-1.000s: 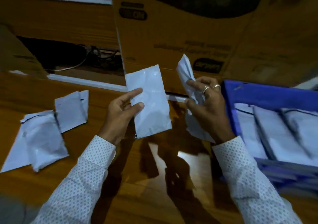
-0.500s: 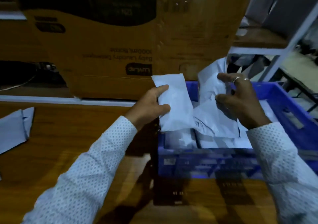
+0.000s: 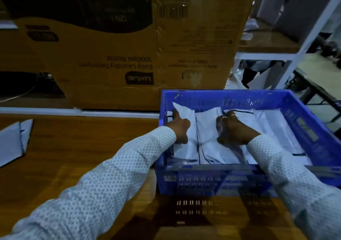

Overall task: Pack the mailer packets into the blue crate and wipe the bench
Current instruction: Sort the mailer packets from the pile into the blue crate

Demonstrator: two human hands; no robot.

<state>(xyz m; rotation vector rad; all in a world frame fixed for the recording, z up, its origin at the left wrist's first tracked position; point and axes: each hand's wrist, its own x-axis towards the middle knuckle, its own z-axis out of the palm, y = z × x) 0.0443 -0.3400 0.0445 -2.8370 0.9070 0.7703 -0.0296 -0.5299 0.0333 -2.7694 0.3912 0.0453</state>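
Note:
The blue crate [image 3: 219, 97] stands on the right of the wooden bench [image 3: 77, 147] and holds several white mailer packets side by side. My left hand [image 3: 180, 128] reaches over the crate's left wall and grips a white packet [image 3: 187, 116] at the left end, thumb up along its edge. In the middle of the crate my right hand [image 3: 231, 130], with rings on its fingers, has its fingers curled on another packet [image 3: 206, 129] and holds it down among the others. Further packets [image 3: 276, 127] lie to its right.
Large cardboard boxes [image 3: 129, 55] stand right behind the bench and the crate. Loose white packets [image 3: 16, 138] lie at the bench's left edge. A white shelf frame [image 3: 299, 55] rises at the back right, with floor beyond it.
Both hands have moved right and down from above the bench into the crate, carrying their packets. The packets now sit low among the others instead of being held up.

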